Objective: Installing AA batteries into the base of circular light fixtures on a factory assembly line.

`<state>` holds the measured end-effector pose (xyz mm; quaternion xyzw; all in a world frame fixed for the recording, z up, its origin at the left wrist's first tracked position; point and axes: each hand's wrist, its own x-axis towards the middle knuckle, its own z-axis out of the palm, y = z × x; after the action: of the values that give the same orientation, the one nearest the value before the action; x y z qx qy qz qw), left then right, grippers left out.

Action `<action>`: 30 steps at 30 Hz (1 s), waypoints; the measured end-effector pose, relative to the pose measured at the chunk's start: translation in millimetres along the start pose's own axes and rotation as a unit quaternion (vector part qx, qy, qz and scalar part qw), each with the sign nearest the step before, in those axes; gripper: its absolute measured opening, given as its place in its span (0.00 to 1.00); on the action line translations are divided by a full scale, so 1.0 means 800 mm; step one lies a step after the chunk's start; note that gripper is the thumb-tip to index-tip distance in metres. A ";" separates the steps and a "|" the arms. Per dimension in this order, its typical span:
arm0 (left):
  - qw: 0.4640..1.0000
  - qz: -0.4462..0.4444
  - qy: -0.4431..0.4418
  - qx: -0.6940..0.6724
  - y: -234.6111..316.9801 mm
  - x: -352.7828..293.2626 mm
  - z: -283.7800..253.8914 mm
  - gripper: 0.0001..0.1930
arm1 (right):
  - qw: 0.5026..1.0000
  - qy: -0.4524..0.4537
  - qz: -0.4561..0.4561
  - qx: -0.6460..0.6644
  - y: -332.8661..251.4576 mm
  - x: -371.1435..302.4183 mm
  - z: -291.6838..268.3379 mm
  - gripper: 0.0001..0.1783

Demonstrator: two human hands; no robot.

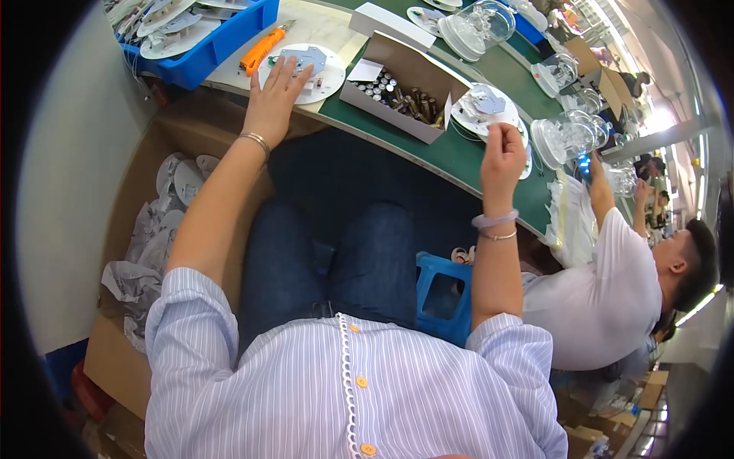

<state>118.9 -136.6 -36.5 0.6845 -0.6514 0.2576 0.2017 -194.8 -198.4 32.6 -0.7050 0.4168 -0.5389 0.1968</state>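
Observation:
My left hand (277,98) rests with fingers spread on a white round disc (330,86) that carries a grey-blue plate (312,60). An orange utility knife (264,50) lies just left of that disc. To the right, my right hand (504,159) is closed in a pinch; whatever its fingers hold, if anything, is hidden. Just beyond it lies a second white disc (468,115) with a similar plate. Between my hands stands an open cardboard box (386,115) of AA-size batteries (419,105), some showing silvery ends, others brown-gold sides.
A blue bin (200,67) of white discs stands far left. Clear dome-covered pieces (480,30) line the bench's far side (455,157). A carton (122,245) with discs and crumpled wrapping sits left of my legs. A person (604,287) works at right, beside a blue stool (441,268).

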 end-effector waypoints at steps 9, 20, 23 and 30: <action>0.997 0.023 -0.046 -0.050 -0.007 -0.001 -0.023 0.25 | 0.910 -0.203 -0.267 -0.243 -0.033 0.022 0.085 0.09; 0.692 -0.329 0.127 -0.630 0.008 -0.052 -0.083 0.15 | 0.900 -0.375 -0.149 -0.166 -0.016 0.057 0.103 0.10; 0.373 -0.415 0.069 -0.827 0.026 -0.063 -0.107 0.16 | 0.957 -0.287 -0.042 0.011 -0.033 0.037 0.094 0.11; 0.287 -0.396 -0.049 -0.871 0.094 -0.082 -0.138 0.20 | 0.942 -0.196 0.063 0.264 -0.099 -0.031 0.057 0.13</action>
<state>32.8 -22.7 5.6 0.2912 -0.1498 -0.6073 0.7239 -124.7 -140.7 59.7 -0.6919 0.2561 -0.4674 0.4871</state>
